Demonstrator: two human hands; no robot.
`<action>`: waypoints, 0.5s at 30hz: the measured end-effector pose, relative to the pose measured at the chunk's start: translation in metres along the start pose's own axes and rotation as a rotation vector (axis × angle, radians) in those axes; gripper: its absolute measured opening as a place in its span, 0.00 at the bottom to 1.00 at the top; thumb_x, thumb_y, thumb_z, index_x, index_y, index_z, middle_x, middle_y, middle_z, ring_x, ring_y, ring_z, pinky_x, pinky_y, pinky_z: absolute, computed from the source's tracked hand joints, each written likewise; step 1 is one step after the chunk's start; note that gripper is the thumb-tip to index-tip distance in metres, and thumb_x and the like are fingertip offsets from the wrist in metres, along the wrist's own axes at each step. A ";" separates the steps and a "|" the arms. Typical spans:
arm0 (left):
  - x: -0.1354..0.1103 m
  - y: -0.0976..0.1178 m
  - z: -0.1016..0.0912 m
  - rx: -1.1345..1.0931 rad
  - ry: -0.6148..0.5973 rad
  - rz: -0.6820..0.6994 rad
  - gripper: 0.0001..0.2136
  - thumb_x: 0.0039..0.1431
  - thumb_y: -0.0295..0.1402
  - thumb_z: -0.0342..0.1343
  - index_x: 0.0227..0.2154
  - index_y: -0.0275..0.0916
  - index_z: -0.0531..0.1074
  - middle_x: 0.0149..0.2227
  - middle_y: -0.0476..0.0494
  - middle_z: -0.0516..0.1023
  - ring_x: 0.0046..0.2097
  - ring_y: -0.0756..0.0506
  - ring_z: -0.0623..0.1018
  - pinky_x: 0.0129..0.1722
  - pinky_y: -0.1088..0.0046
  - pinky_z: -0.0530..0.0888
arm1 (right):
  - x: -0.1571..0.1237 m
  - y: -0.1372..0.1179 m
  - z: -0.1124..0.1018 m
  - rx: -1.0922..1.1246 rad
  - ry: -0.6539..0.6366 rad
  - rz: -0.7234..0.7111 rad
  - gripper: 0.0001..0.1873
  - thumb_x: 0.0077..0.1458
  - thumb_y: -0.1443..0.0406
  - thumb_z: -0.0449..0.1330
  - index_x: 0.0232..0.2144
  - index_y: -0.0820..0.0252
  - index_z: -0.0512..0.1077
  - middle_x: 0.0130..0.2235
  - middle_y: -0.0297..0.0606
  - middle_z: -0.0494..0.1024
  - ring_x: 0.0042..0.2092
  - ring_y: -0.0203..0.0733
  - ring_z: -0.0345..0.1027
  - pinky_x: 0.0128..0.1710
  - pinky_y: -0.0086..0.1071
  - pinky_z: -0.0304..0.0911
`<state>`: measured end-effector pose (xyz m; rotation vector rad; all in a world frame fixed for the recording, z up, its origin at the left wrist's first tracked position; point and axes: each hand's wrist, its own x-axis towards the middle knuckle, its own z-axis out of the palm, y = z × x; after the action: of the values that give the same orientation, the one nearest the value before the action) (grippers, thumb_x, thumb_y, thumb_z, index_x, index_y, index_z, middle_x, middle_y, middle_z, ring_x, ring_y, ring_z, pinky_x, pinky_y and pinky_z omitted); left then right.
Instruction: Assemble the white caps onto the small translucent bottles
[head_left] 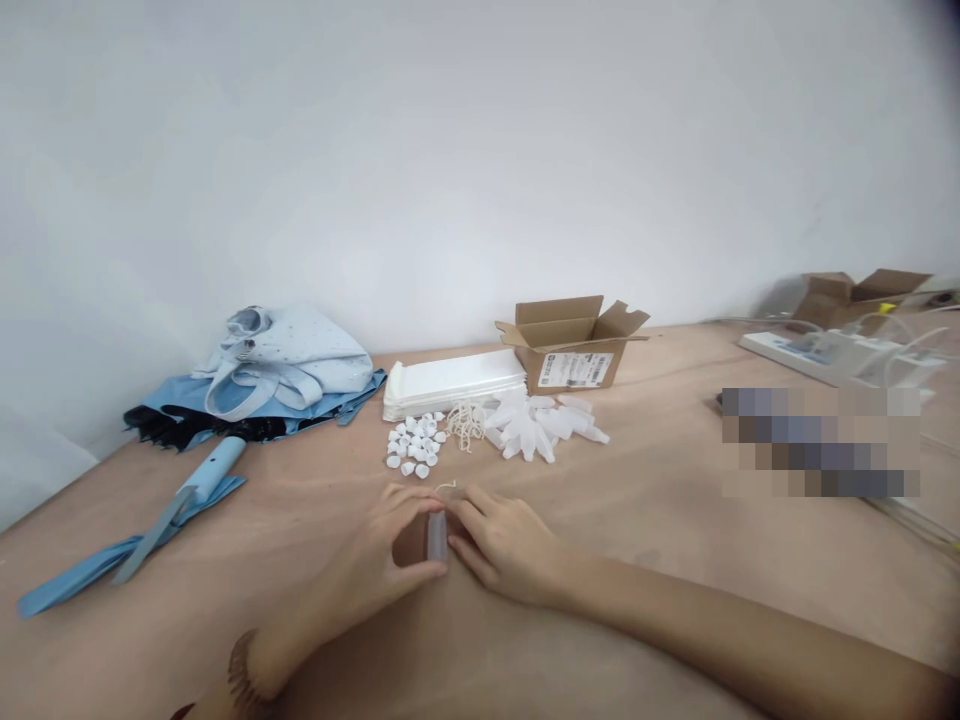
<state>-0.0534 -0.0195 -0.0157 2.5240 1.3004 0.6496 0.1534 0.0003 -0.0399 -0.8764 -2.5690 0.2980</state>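
Observation:
A small translucent plastic tube (437, 538) lies between my two hands, low in the middle of the view. My left hand (397, 535) grips it, fingertips at its far end and thumb at its near end. Curled in from the other side, my right hand (502, 540) pinches at the far end of the tube. A short piece of white string (448, 485) sticks out there by its fingertips. Beyond my hands lie several white caps (412, 440), a tangle of white strings (466, 425) and a pile of translucent tubes (536, 425).
A stack of white packets (457, 382) and an open cardboard box (574, 350) stand near the wall. A light blue bag (292, 350) rests on a blue umbrella (214, 470) at left. At right are a power strip (832, 352), a blurred-out object (817, 440) and another box (855, 298).

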 end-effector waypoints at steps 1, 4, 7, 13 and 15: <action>-0.001 0.000 0.001 0.004 0.014 0.007 0.21 0.50 0.37 0.63 0.47 0.40 0.69 0.50 0.39 0.73 0.51 0.39 0.71 0.52 0.57 0.69 | 0.000 0.000 0.000 0.003 -0.001 -0.003 0.16 0.62 0.65 0.48 0.52 0.62 0.60 0.48 0.46 0.69 0.46 0.45 0.66 0.38 0.35 0.64; -0.003 -0.003 0.005 0.010 0.039 0.018 0.24 0.49 0.40 0.63 0.48 0.40 0.68 0.51 0.39 0.72 0.53 0.38 0.70 0.53 0.55 0.68 | 0.000 0.000 0.000 -0.007 -0.008 0.007 0.15 0.62 0.64 0.48 0.50 0.63 0.61 0.47 0.46 0.69 0.44 0.45 0.67 0.37 0.35 0.64; -0.004 -0.007 0.007 -0.018 0.056 0.019 0.24 0.49 0.41 0.63 0.49 0.40 0.67 0.49 0.39 0.73 0.52 0.38 0.70 0.52 0.56 0.69 | 0.000 0.000 0.000 -0.022 -0.011 0.009 0.14 0.62 0.64 0.47 0.48 0.63 0.63 0.46 0.45 0.69 0.43 0.44 0.67 0.35 0.35 0.63; -0.006 -0.010 0.008 -0.059 0.066 -0.019 0.23 0.50 0.39 0.63 0.49 0.42 0.66 0.48 0.40 0.74 0.52 0.39 0.70 0.51 0.56 0.70 | 0.000 -0.001 -0.002 -0.041 -0.034 -0.008 0.14 0.63 0.64 0.46 0.49 0.63 0.63 0.45 0.44 0.69 0.42 0.43 0.67 0.34 0.34 0.62; -0.006 -0.011 0.009 -0.073 0.061 -0.037 0.23 0.49 0.39 0.63 0.49 0.42 0.67 0.48 0.41 0.74 0.52 0.39 0.70 0.51 0.56 0.70 | 0.000 -0.001 -0.002 -0.043 -0.035 -0.001 0.14 0.63 0.64 0.46 0.48 0.63 0.63 0.45 0.44 0.69 0.42 0.44 0.67 0.34 0.34 0.63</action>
<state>-0.0599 -0.0181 -0.0293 2.4348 1.3152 0.7577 0.1539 0.0002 -0.0378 -0.8932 -2.6172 0.2611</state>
